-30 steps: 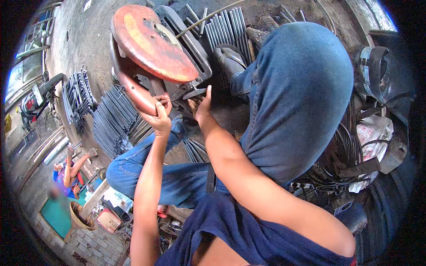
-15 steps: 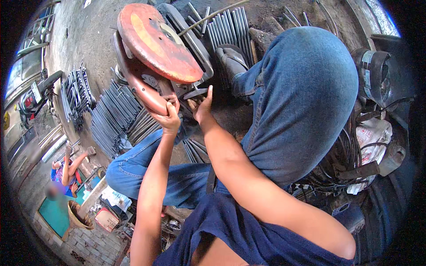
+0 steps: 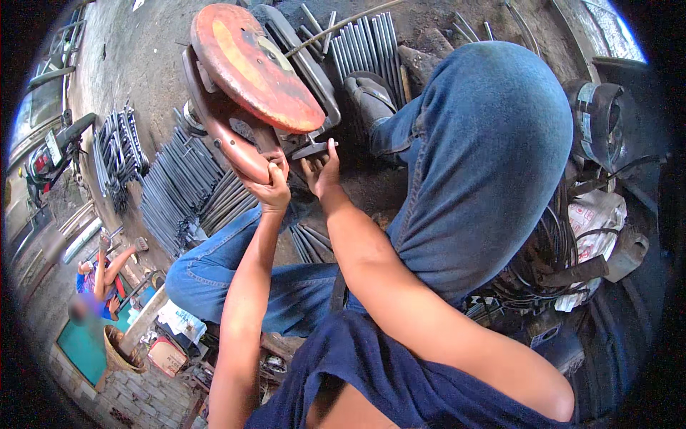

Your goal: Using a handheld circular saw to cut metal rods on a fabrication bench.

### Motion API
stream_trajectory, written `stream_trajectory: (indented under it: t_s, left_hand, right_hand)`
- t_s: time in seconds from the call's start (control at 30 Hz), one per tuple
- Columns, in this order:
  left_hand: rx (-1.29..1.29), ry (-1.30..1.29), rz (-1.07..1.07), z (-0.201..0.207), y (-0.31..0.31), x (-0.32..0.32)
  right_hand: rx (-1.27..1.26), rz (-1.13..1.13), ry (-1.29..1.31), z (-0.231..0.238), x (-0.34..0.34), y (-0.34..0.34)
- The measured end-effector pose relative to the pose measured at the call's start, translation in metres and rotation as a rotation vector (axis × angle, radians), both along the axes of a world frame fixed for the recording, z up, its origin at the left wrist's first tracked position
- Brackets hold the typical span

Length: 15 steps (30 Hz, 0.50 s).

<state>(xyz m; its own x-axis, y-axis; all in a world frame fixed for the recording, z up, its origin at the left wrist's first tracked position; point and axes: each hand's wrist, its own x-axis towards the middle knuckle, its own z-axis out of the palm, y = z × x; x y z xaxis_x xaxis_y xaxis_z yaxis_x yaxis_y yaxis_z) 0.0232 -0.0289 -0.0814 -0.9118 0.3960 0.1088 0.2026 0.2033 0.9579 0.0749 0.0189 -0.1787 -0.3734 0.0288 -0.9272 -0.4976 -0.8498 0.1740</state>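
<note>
A cut-off saw with a worn orange-red round guard [image 3: 257,68] stands on the ground in front of me. My left hand [image 3: 274,187] is closed round the near end of its reddish-brown handle arm [image 3: 239,157]. Just to the right, my right hand [image 3: 323,173] grips a flat grey crank handle [image 3: 311,150] below the guard, thumb up along its end. Part of the crank and the fingers behind it are hidden. A thin rod [image 3: 343,26] sticks out from the saw's far side toward the upper right.
Cut metal bars [image 3: 179,186] lie in rows left of the saw, with more tubes [image 3: 364,46] beyond my sandalled foot [image 3: 370,96]. My raised knee [image 3: 500,129] fills the right. Cables and a white sack [image 3: 589,236] lie beside it. Another person [image 3: 100,282] sits far left.
The grey crank handle has turned slightly and lies flatter, my right hand shifting a little with it. My left hand keeps its hold. The whole view has shifted slightly.
</note>
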Motion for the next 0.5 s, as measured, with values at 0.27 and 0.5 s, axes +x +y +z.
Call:
stream_trajectory:
  t_s: [0.27, 0.5]
  left_hand:
    - [0.135, -0.225, 0.044, 0.060, 0.020, -0.009]
    - [0.017, -0.017, -0.064, 0.177, 0.040, -0.081]
  right_hand:
    - [0.091, -0.056, 0.140, -0.036, -0.006, -0.012]
    - [0.497, 0.284, -0.315, -0.069, -0.009, -0.007]
